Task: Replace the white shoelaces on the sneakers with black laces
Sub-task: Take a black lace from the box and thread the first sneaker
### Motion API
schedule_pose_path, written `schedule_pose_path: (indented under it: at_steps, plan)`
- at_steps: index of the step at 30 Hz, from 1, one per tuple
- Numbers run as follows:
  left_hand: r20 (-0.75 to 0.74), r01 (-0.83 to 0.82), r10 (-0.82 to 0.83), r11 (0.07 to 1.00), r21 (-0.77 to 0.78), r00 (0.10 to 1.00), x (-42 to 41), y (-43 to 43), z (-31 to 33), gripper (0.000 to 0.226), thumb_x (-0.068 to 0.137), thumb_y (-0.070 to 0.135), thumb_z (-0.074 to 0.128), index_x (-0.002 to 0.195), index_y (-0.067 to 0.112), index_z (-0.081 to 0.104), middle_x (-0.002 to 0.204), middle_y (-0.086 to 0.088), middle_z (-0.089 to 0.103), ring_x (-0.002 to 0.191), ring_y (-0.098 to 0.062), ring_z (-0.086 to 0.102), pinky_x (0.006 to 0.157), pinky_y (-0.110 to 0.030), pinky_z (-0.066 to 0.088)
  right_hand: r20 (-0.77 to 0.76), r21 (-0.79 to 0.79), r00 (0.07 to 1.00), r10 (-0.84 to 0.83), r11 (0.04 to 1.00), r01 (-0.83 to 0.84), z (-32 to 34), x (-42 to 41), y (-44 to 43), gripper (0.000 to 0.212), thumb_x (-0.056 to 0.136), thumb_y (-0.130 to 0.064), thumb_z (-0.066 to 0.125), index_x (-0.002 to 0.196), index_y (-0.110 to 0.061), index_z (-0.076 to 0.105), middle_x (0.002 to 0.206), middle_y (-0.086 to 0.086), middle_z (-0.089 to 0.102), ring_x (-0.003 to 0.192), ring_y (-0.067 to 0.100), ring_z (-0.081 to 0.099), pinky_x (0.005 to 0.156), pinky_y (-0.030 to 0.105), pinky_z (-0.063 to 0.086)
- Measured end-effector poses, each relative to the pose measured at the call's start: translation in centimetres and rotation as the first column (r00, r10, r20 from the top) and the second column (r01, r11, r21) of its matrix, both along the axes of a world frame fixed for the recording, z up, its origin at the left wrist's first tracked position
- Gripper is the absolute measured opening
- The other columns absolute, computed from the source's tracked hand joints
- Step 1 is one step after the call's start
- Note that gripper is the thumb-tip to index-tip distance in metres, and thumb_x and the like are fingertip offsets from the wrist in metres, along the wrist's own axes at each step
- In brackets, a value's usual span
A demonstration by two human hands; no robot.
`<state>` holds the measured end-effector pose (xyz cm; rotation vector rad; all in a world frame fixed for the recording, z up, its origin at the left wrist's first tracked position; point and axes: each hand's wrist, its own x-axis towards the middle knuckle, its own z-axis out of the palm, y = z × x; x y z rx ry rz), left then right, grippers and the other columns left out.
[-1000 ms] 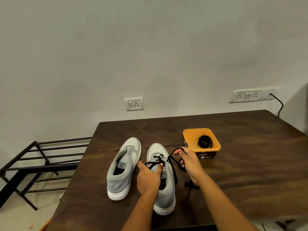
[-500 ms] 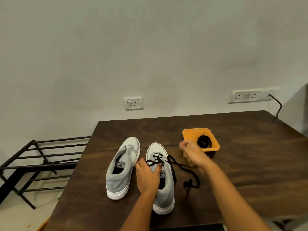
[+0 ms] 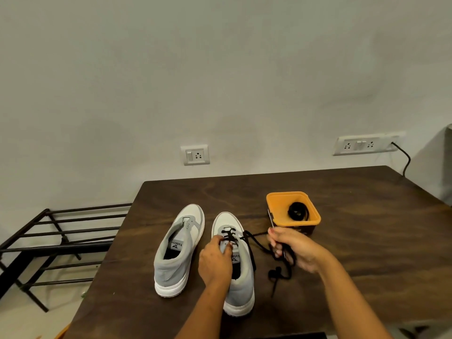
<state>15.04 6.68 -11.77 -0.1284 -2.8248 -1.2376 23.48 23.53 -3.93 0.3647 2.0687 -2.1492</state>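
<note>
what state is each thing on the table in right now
unlaced sneaker, upright, no lace in it
other sneaker, upright, lower eyelets laced in black
black lace, partly threaded, loose end trailing onto the table
left hand, grips the other sneaker near its tongue
right hand, grips the black lace
orange tub, open
spare lace, coiled inside the orange tub

- A dark brown wooden table (image 3: 354,241) stands against a plain pale grey wall (image 3: 220,69).
- An orange square plastic tub (image 3: 276,206) sits on the table.
- A white single switch socket (image 3: 195,155) and a long white socket strip (image 3: 367,145) are on the wall; a black cable (image 3: 409,157) hangs from the strip.
- A black metal bar rack (image 3: 61,247) stands on the floor left of the table.
</note>
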Motion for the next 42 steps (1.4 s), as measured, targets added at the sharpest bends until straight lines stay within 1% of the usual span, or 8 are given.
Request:
schedule_pose_path:
  at_steps: [4,13,18,24,27,30,34,42]
  plan:
    - [-0.042,0.023,-0.024,1.0,-0.013,0.999,-0.9,0.0,0.3,0.024,0.092,0.031,0.057,0.115,0.024,0.062,0.104,-0.003,0.068,0.098,-0.022,0.062,0.081,-0.033,0.05,0.232,0.018,0.92,0.317,0.944,-0.33,-2.1,0.7,-0.3,0.035,0.1,-0.021,0.042,0.067,-0.013,0.051,0.051,-0.006,0.038,0.049,0.007,0.034,0.054,0.016,0.038]
    - [-0.072,0.152,-0.146,0.986,0.075,0.987,-2.8,-0.7,0.7,0.03,0.092,0.023,0.058,0.121,0.018,0.063,0.115,-0.002,0.068,0.105,-0.019,0.062,0.089,-0.027,0.047,0.365,0.676,0.929,0.06,0.669,-0.309,-5.2,-3.5,-1.7,0.025,0.097,-0.019,0.047,0.092,-0.017,0.071,0.091,-0.001,0.066,0.085,0.013,0.059,0.072,0.019,0.043]
    - [-0.105,0.226,-0.218,0.972,0.068,0.97,-2.9,-1.0,0.4,0.028,0.092,0.018,0.055,0.119,0.021,0.065,0.115,0.003,0.067,0.104,-0.013,0.062,0.089,-0.022,0.047,0.198,0.622,0.977,-0.077,0.781,-0.064,-6.1,-5.1,-3.2,0.031,0.096,-0.004,0.036,0.12,-0.021,0.047,0.089,0.007,0.058,0.055,0.013,0.054,0.047,0.02,0.045]
    - [-0.13,0.197,-0.185,0.977,0.084,0.974,-3.5,-0.6,0.2,0.024,0.097,0.017,0.047,0.11,0.02,0.067,0.1,0.001,0.07,0.089,-0.018,0.065,0.079,-0.028,0.05,0.212,0.638,0.975,-0.059,0.765,-0.092,-7.5,-5.7,-3.6,0.012,0.098,-0.015,0.039,0.104,-0.016,0.049,0.083,0.006,0.06,0.051,0.015,0.055,0.069,0.041,0.054]
    - [-0.082,0.116,-0.104,0.981,0.156,0.991,-3.7,-0.4,0.1,0.022,0.098,0.017,0.046,0.108,0.016,0.066,0.096,-0.006,0.07,0.087,-0.024,0.064,0.076,-0.032,0.049,0.276,0.715,0.961,-0.037,0.676,-0.179,-6.9,-5.7,-3.4,0.012,0.096,-0.027,0.037,0.096,-0.02,0.048,0.088,0.005,0.059,0.073,0.022,0.06,0.08,0.044,0.055]
    - [-0.043,0.084,-0.078,0.983,0.164,0.996,-4.0,-0.5,0.4,0.022,0.098,0.014,0.046,0.105,0.008,0.066,0.096,-0.01,0.069,0.083,-0.019,0.058,0.073,-0.025,0.041,0.358,0.83,0.924,-0.133,0.498,-0.25,-5.9,-5.5,-2.8,0.033,0.095,-0.032,0.036,0.119,-0.018,0.054,0.122,0.01,0.059,0.11,0.029,0.058,0.091,0.038,0.047]
    - [0.02,0.046,-0.05,0.983,0.18,0.999,-4.4,-0.9,1.0,0.021,0.098,0.013,0.047,0.105,0.006,0.065,0.102,-0.01,0.068,0.087,-0.015,0.055,0.076,-0.021,0.038,0.418,0.859,0.829,-0.372,0.46,-0.227,-5.1,-4.2,0.0,0.031,0.097,-0.021,0.037,0.119,-0.016,0.058,0.121,0.006,0.061,0.109,0.023,0.06,0.084,0.032,0.047]
    - [-0.06,0.385,-0.386,0.871,0.304,0.92,-3.2,1.8,3.8,0.033,0.087,0.007,0.061,0.118,0.018,0.062,0.113,0.005,0.063,0.101,-0.008,0.057,0.089,-0.02,0.045,0.004,0.767,0.957,-0.29,0.616,0.183,-1.9,-4.9,0.5,0.023,0.098,-0.036,0.044,0.101,-0.021,0.062,0.096,0.005,0.068,0.091,0.025,0.063,0.076,0.036,0.049]
